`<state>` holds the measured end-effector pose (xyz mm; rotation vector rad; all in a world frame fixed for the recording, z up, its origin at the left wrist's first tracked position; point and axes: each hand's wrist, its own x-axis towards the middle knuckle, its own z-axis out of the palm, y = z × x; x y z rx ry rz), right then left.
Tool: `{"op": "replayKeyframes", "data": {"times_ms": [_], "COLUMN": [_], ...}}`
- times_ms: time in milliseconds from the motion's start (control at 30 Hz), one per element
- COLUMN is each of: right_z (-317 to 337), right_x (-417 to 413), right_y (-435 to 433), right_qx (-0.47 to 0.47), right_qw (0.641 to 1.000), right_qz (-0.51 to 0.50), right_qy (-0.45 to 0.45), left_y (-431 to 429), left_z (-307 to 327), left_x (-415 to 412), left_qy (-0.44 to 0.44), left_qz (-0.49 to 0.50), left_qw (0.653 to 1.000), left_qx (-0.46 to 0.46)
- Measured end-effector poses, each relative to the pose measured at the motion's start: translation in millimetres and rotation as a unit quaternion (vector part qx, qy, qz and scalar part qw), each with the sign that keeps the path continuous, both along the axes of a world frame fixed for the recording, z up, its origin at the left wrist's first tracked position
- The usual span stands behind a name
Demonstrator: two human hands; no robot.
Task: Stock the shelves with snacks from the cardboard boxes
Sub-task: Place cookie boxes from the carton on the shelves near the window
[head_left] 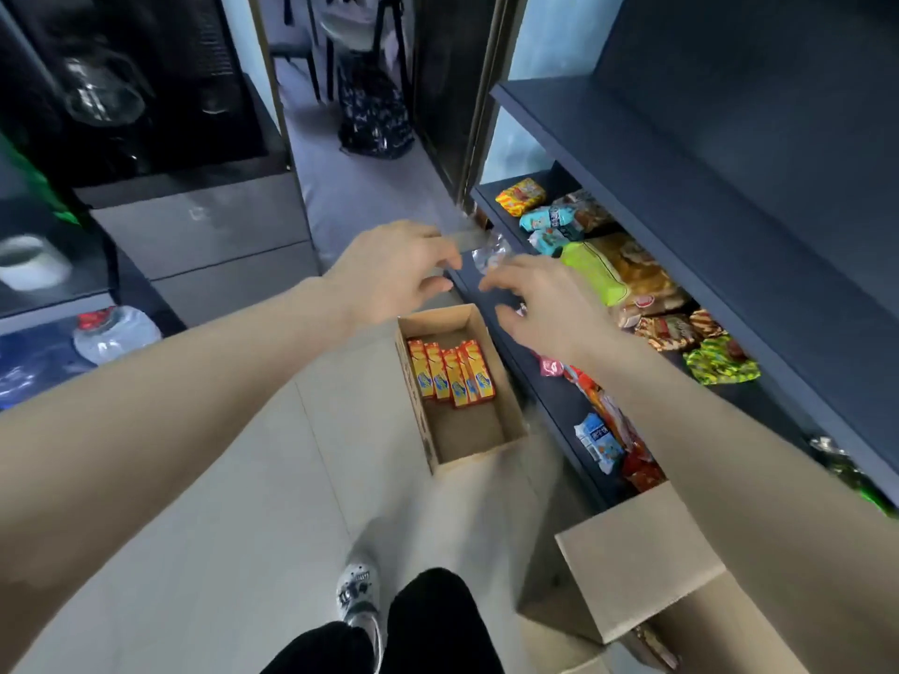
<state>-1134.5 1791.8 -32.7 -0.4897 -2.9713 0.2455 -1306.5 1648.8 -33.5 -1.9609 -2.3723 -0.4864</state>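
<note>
My left hand (396, 270) is out in front of the lower shelf (559, 396) and pinches a flat grey packet (468, 239), which is blurred. My right hand (540, 304) hovers beside it over the shelf's front edge, fingers spread and holding nothing. A clear crinkled wrapper (491, 252) lies on the shelf just beyond the fingertips of both hands. Below the hands, an open cardboard box (506, 406) on the floor holds several orange-and-yellow snack cartons (452, 377) standing at its far end.
The lower shelf carries mixed snack packets: yellow (521, 197), lime green (591, 272), blue-white (598, 442). The upper shelf (681, 153) is bare. A second cardboard box (647, 566) stands at the near right. My feet (360, 595) are on the tiled floor; a water bottle (116, 333) lies at the left.
</note>
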Motion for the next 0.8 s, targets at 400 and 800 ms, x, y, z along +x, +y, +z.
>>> {"op": "replayKeyframes", "data": {"times_ms": [400,800], "right_z": [-169,-486], "right_x": [-109,-177], "right_y": [154,263], "right_qx": [-0.12,-0.223], "right_qw": [0.985,0.935], "right_qz": [-0.094,-0.198], "right_qy": [-0.076,-0.19], "left_y": [162,286], "left_z": [-169,-489], "left_x": [-122,-191], "left_qy": [-0.109,-0.201], "left_qz": [0.037,0.037], "left_qw": [0.989,0.954], "left_qx": [-0.095,-0.222]}}
